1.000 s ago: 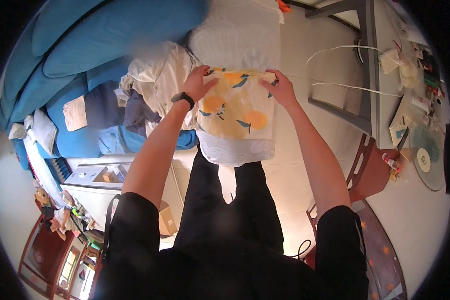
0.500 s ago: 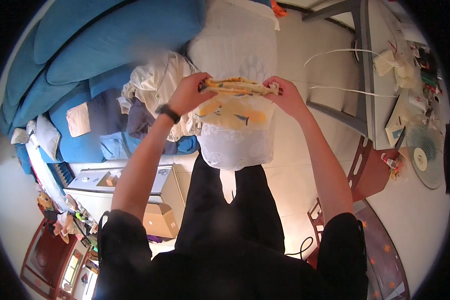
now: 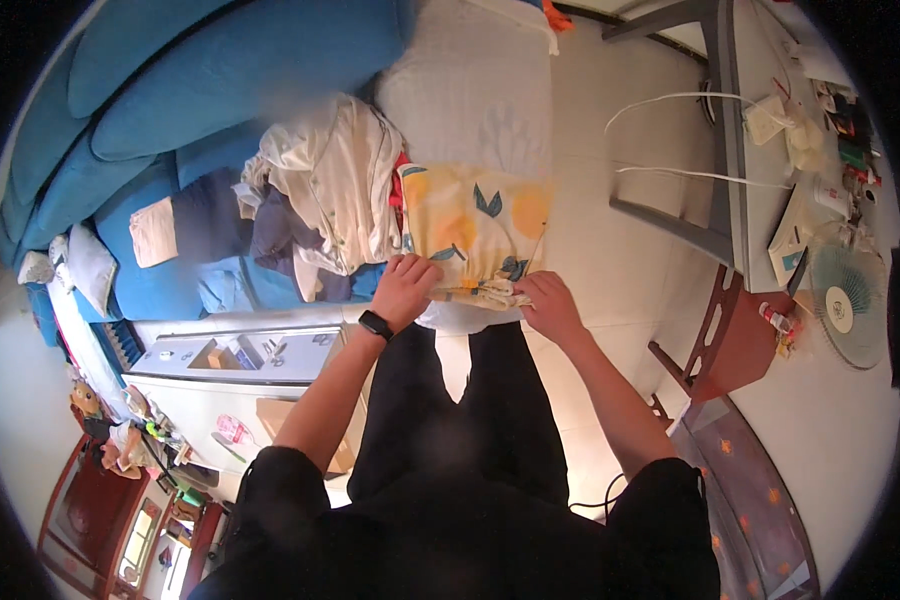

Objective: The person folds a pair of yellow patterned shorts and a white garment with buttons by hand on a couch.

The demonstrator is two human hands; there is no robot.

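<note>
A cream garment point(image 3: 485, 225) printed with yellow fruit and green leaves lies spread out over a white lace cover point(image 3: 450, 90). Its near edge is gathered like a waistband; whether it is shorts or a skirt I cannot tell. At the left end of that edge my left hand point(image 3: 407, 288), below a dark wristwatch point(image 3: 375, 323), has its fingers closed on the cloth. My right hand point(image 3: 550, 303) pinches the gathered edge at its right end. Just left of the garment is a heap of pale clothes point(image 3: 330, 190), with a bit of red cloth between them.
A blue sofa point(image 3: 240, 85) fills the far left, with dark folded clothes point(image 3: 210, 220) and a peach cloth point(image 3: 155, 232) on it. Nearer stands a low cabinet point(image 3: 235, 355) with a tray-like top. To the right are a grey-legged table point(image 3: 725, 130), a fan point(image 3: 842, 305) and a reddish-brown wooden chair point(image 3: 735, 350).
Both hands have come toward my body, bringing the garment's gathered edge with them. The garment, bunched before, now lies flat with its print showing. The clothes heap shows more.
</note>
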